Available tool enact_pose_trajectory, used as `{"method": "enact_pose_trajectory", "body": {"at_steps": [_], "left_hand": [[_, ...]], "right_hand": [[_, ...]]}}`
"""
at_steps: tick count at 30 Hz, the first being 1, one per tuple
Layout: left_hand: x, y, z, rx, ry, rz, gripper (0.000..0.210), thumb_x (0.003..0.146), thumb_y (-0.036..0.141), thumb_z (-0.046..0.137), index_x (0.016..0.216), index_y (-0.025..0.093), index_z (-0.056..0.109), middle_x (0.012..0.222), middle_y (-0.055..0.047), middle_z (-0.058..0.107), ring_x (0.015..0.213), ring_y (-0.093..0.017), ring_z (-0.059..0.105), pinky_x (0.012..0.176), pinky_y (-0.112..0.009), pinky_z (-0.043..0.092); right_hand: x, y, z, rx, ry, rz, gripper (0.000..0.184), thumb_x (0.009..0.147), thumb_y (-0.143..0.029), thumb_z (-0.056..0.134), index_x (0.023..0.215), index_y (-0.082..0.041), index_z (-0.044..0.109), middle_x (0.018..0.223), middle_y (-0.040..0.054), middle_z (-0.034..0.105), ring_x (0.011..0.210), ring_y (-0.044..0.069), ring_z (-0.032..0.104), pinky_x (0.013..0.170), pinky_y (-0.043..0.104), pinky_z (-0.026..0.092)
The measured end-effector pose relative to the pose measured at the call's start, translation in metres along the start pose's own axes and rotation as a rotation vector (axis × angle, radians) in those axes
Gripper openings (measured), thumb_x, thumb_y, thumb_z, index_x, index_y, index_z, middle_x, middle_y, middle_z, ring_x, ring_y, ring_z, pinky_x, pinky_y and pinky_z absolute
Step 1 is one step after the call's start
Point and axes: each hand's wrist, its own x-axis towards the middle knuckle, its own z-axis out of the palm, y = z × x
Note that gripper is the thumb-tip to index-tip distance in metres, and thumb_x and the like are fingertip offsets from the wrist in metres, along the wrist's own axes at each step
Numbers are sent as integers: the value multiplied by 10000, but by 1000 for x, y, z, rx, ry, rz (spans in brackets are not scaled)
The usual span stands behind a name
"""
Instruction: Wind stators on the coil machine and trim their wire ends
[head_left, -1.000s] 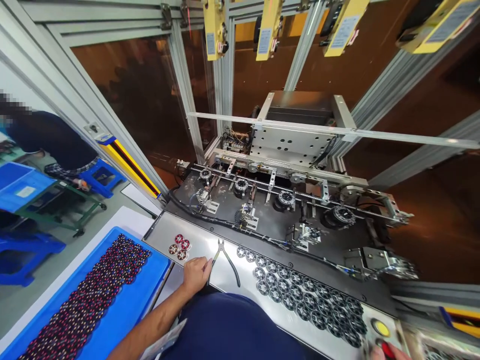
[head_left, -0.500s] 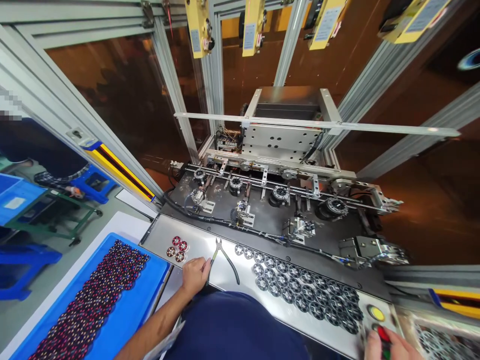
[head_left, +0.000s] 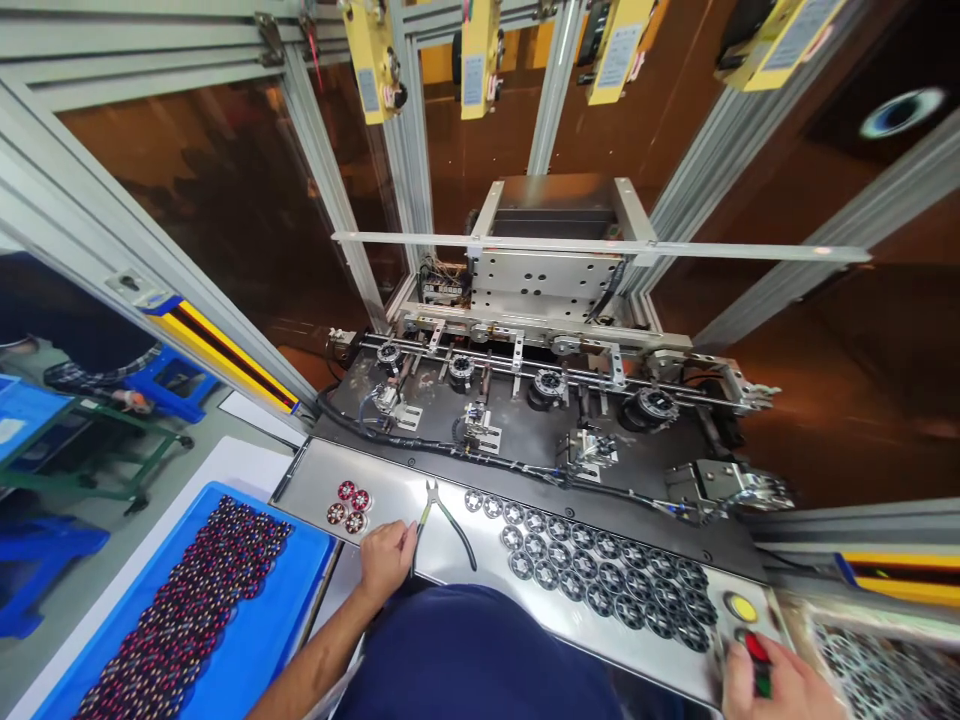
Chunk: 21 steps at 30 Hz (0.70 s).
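Observation:
My left hand [head_left: 385, 557] rests with curled fingers on the metal ledge [head_left: 315, 475], right beside the left handle of a pair of cutting pliers [head_left: 433, 515]. The pliers lie with their jaws apart and pointing away from me. At the ledge's right end, my right hand [head_left: 787, 685] has thumb and fingers around a red and green push button [head_left: 756, 648]. Just beyond it sits a yellow button [head_left: 741, 607]. Several dark round slotted parts [head_left: 600, 570] stand in rows between the hands. Left of the pliers are several red wound parts [head_left: 355, 522].
Behind the ledge is a machine bed with several round fixtures [head_left: 547, 388] and a cable along its front. A blue tray [head_left: 277, 580] of wound parts stands left. A box of metal pieces [head_left: 885, 660] is at right. Yellow light curtains [head_left: 225, 355] flank the opening. A co-worker sits far left.
The view has shifted slightly, so the machine appears further left. Both hands keep their places, the left by the pliers and the right at the red and green button.

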Motion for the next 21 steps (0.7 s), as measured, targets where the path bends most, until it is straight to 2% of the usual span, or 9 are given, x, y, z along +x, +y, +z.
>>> {"method": "enact_pose_trajectory", "body": {"at_steps": [4, 10, 16, 21], "left_hand": [[2, -1, 0, -8, 17, 17, 434, 957, 324, 452, 540, 209, 498, 483, -1, 542, 476, -137, 520, 514, -274, 304], [3, -1, 0, -5, 37, 28, 443, 961, 326, 431, 536, 212, 478, 475, 0, 542, 464, -138, 523, 515, -274, 299], [3, -2, -1, -8, 19, 44, 451, 967, 338, 417, 539, 213, 484, 483, -5, 552, 479, -141, 545, 521, -268, 314], [1, -6, 0, -6, 4, 33, 454, 966, 359, 411, 543, 215, 491, 483, -9, 556, 478, -150, 549, 518, -273, 311]], "right_hand": [[1, -5, -2, 3, -1, 38, 302, 864, -341, 430, 932, -124, 628, 828, 183, 651, 781, 341, 650, 674, 435, 513], [3, -8, -2, 6, 31, 35, 292, 872, -342, 428, 936, -136, 624, 828, 184, 659, 781, 342, 651, 697, 445, 515], [-2, -9, 0, 5, 83, 51, 287, 893, -331, 431, 964, -134, 627, 868, 163, 664, 798, 312, 647, 738, 424, 511], [-4, -9, 6, -8, 91, 45, 337, 925, -357, 422, 978, -99, 631, 895, 183, 655, 834, 308, 625, 756, 420, 504]]}}
